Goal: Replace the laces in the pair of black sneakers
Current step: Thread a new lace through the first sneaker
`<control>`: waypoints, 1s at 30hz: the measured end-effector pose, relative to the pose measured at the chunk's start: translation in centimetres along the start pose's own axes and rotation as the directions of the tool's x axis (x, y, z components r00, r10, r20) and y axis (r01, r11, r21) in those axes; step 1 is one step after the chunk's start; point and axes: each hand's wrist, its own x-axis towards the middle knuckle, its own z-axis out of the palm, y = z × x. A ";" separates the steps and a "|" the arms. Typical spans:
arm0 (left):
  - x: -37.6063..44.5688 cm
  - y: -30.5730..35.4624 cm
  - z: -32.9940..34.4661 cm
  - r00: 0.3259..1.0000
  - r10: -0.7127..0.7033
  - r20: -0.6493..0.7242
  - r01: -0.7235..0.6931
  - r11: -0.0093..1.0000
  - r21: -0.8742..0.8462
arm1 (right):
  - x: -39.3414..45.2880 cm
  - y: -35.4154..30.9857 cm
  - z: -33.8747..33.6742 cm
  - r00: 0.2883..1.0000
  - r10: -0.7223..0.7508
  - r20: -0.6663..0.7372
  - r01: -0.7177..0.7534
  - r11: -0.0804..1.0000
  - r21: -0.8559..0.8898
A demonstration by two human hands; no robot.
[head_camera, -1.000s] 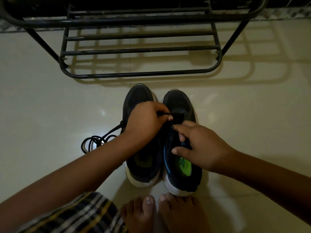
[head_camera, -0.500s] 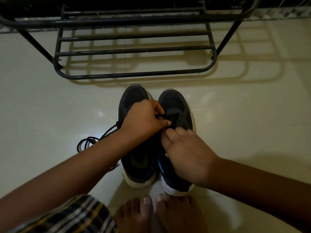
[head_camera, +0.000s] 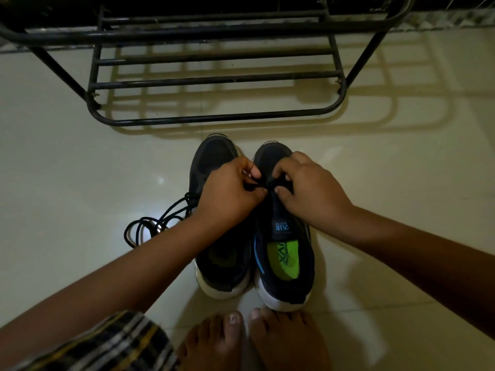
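Black sneakers [head_camera: 284, 258] sit side by side at frame centre on the floor [head_camera: 80, 170]; we see left hand [head_camera: 227, 194] and right hand [head_camera: 308, 188] pinching the lace [head_camera: 263, 186] over the right shoe.

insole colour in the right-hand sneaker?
Bright green, with dark printed lettering, on the insole of the right-hand sneaker. Head view, the only one.

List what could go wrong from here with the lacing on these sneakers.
1. Both the left hand and right hand pinch the black lace over the right sneaker in dim light, so an eyelet may get missed.
2. The loose lace coil on the floor could knot when pulled.
3. The left forearm lies across the left sneaker and might nudge it.
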 end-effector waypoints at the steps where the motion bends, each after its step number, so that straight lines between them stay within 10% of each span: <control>1: -0.1 -0.1 0.0 1.000 0.010 -0.006 -0.010 1.000 0.002 | 0.0 -0.2 0.1 1.000 -0.022 -0.001 0.022 0.999 -0.029; 20: -0.4 -0.8 1.0 1.000 0.006 -0.016 -0.007 0.999 -0.045 | 0.5 -0.3 0.2 0.981 -0.123 0.148 0.158 0.954 -0.254; 30: -0.7 -0.3 0.4 0.993 0.115 -0.030 -0.108 0.979 0.175 | 0.7 3.6 -4.2 1.000 -0.030 -0.008 0.028 0.982 -0.187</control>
